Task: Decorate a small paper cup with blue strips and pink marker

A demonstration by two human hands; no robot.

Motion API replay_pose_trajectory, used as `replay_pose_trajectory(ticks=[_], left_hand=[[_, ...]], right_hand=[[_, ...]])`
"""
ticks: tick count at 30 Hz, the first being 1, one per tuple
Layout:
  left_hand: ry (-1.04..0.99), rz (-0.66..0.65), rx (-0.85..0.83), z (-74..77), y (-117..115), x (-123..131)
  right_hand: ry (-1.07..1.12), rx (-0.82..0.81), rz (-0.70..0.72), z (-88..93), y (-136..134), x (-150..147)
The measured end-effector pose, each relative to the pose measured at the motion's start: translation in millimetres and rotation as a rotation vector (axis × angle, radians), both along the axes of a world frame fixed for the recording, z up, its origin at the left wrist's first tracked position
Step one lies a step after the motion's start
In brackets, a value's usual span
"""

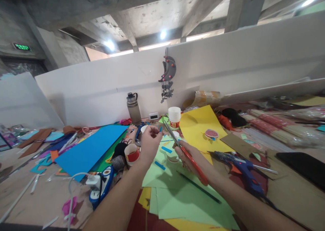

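My left hand [150, 141] is closed in a pinch on a small blue paper piece [160, 129], of which only a bit shows past the fingertips. In my right hand [196, 154] are scissors with red handles [193, 166], their blades pointing up and away, slightly apart and to the right of the blue piece. Below both hands lie light green paper sheets [188, 207]. Two blue paper strips, one nearer [159, 165] and one farther [166, 149], rest on the green, and a dark pencil [200, 188] slants across it.
A blue sheet [93, 148], a red-and-white paper cup [132, 153] and a power strip [101, 190] lie left. Behind stand a bottle [133, 109] and stacked cups [174, 114]. On the right are a yellow sheet [198, 122], a glue gun [238, 166] and a black phone-like slab [302, 168].
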State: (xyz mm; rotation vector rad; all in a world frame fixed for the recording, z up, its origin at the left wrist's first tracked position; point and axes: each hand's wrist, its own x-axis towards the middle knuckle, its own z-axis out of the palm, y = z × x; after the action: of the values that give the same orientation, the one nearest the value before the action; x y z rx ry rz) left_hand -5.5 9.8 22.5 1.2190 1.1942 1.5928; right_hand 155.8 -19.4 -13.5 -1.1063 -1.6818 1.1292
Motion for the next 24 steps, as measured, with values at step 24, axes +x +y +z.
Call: replay_pose_trajectory(ticks=[24], left_hand=[[-0.552,-0.240,-0.177,2.2,3.3,2.1]], right_hand=[[0.016,-0.009,-0.033,-6.5,6.5,0.2]])
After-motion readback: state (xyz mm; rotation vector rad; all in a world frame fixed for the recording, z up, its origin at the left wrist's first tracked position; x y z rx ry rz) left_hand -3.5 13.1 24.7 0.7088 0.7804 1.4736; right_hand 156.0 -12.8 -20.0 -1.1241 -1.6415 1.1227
